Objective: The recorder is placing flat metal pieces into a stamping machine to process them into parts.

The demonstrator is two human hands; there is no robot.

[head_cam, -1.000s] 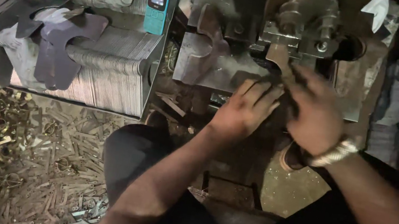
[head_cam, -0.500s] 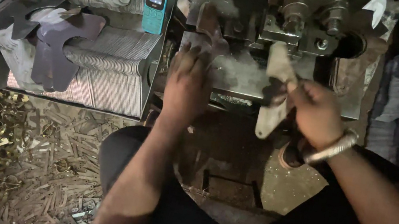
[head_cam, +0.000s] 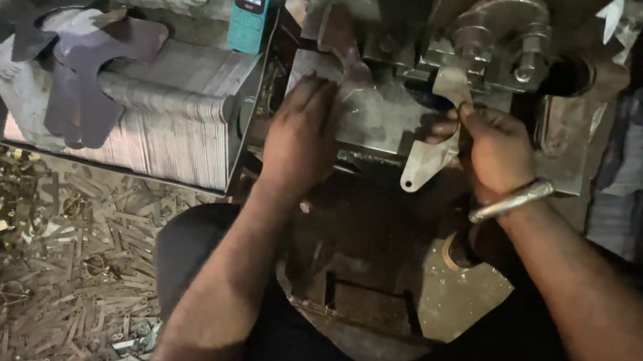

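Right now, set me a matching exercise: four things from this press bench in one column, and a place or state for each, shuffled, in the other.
Things:
1. flat metal blank
2. phone
3. left hand
4. bangle

Places or states:
A. around the right wrist
B. pinched in the right hand
C. propped upright against stacked sheet metal
D. resting palm down on the press bed

Pairs: 1-B, 2-C, 3-D, 4-A
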